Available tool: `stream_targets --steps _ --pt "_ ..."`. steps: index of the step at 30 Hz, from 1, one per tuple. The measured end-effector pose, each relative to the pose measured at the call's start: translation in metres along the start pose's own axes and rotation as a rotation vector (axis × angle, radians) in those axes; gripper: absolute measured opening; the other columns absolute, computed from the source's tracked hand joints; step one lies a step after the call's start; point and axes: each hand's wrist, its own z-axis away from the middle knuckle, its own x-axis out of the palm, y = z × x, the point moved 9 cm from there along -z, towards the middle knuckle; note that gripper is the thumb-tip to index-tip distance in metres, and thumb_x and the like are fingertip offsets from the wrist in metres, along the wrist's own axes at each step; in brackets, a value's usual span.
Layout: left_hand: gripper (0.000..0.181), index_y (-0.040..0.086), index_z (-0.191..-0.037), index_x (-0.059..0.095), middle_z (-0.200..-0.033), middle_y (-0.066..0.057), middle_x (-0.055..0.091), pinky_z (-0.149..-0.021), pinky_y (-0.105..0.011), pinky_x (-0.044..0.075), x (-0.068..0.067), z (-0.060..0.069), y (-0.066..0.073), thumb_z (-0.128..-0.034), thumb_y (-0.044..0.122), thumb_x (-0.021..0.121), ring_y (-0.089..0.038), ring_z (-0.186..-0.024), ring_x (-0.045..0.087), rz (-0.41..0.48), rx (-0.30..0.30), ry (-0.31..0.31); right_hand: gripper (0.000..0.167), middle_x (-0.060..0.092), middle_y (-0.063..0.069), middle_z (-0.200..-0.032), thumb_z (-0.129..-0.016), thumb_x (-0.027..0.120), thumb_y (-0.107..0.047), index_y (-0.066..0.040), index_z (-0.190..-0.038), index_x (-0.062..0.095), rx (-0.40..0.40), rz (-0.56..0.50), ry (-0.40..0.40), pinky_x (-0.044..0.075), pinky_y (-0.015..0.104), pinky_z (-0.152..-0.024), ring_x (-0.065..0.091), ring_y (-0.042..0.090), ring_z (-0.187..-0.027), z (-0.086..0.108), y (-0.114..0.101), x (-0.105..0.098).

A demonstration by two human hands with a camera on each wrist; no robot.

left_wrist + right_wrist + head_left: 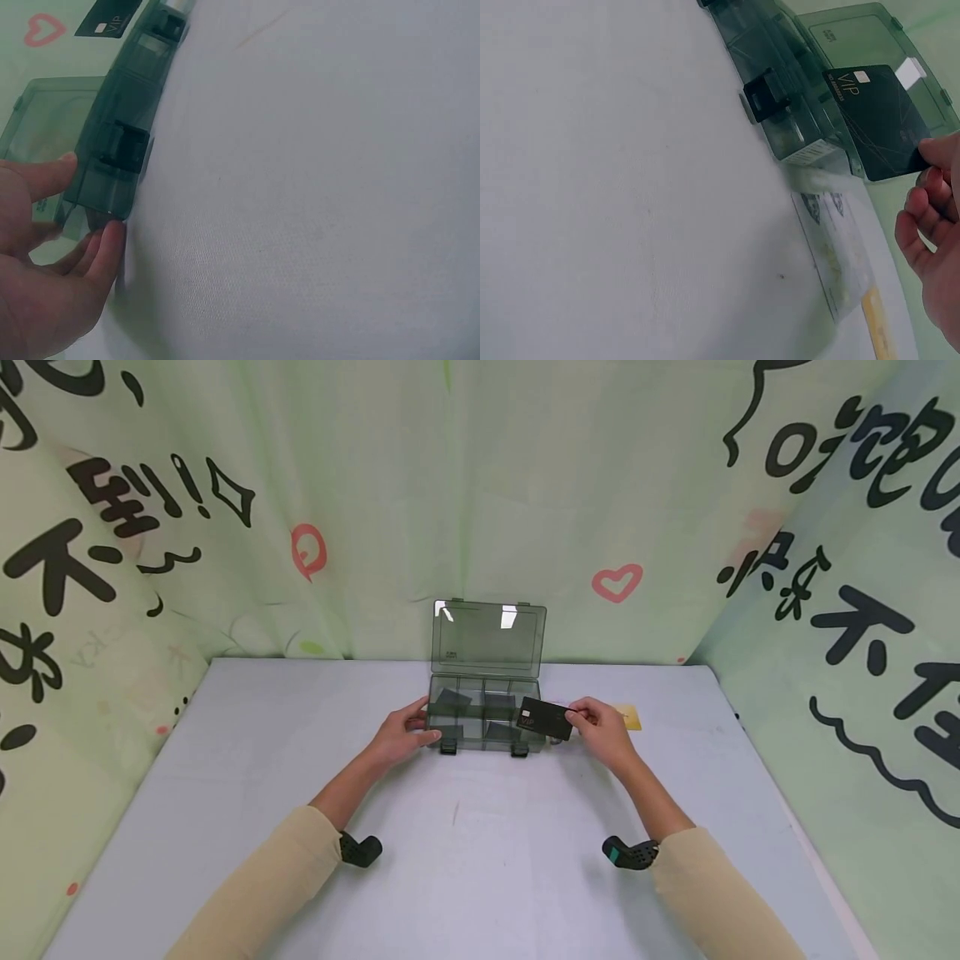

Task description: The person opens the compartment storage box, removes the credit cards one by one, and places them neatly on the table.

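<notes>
A green-tinted clear plastic compartment box (471, 742) stands on the table with its lid (487, 639) raised at the back. My left hand (401, 737) grips its left side, thumb on the front rim and fingers against the end wall in the left wrist view. Between thumb and fingers, my right hand (606, 737) pinches a black VIP card (544, 718) by its right end. The card hovers tilted over the box's right side. Several dark flat pieces lie in the compartments; their kind is unclear. Two black latches (766, 96) hang at the box's front.
To the right of the box lie a clear plastic packet (834, 251) and a yellow card-like piece (628, 717). A printed curtain (465, 510) hangs behind and at both sides of the white-covered table (480, 860).
</notes>
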Motion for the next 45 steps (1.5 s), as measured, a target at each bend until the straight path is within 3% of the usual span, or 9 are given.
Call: stream_targets --steps 12,18,26,36,45 --pt "0.075 0.021 -0.155 0.026 -0.148 -0.013 0.042 -0.107 -0.047 0.043 0.001 0.001 0.000 -0.0918 0.020 0.067 -0.030 -0.138 0.042 -0.004 0.004 -0.007 0.018 0.057 0.009 -0.080 -0.097 0.058 -0.013 0.003 -0.102 0.064 0.002 0.056 0.054 0.040 0.019 -0.059 0.047 0.003 -0.066 0.008 0.019 -0.031" --pt "0.075 0.021 -0.155 0.026 -0.148 -0.013 0.042 -0.107 -0.048 0.043 0.001 0.002 0.001 -0.0920 0.020 0.067 -0.030 -0.138 0.041 0.001 0.008 -0.009 0.021 0.058 0.019 -0.088 -0.100 0.053 -0.015 0.002 -0.106 0.062 0.046 0.083 0.051 0.042 0.020 -0.062 0.049 0.008 -0.071 0.010 0.034 -0.047" --pt "0.075 0.021 -0.155 0.026 -0.148 -0.014 0.042 -0.107 -0.048 0.043 0.001 0.002 0.000 -0.0922 0.019 0.067 -0.031 -0.138 0.041 -0.002 0.006 -0.007 0.019 0.057 0.016 -0.087 -0.101 0.051 -0.015 0.000 -0.106 0.060 0.076 0.109 0.059 0.042 0.021 -0.062 0.049 0.008 -0.070 0.014 0.055 -0.063" --pt "0.075 0.021 -0.155 0.025 -0.148 -0.014 0.042 -0.107 -0.048 0.043 0.001 0.003 0.002 -0.0924 0.019 0.066 -0.031 -0.138 0.041 0.002 0.006 -0.012 0.023 0.057 0.017 -0.083 -0.101 0.049 -0.016 0.004 -0.107 0.058 0.122 0.113 0.012 0.041 0.023 -0.060 0.048 0.010 -0.069 0.019 0.069 -0.072" --pt "0.075 0.021 -0.155 0.025 -0.148 -0.013 0.042 -0.108 -0.048 0.042 0.000 0.004 0.002 -0.0925 0.020 0.066 -0.030 -0.138 0.041 -0.002 0.006 -0.013 0.026 0.051 0.004 -0.076 -0.103 0.044 -0.019 0.003 -0.111 0.055 0.226 0.153 -0.076 0.039 0.028 -0.062 0.046 0.018 -0.074 0.021 0.094 -0.075"
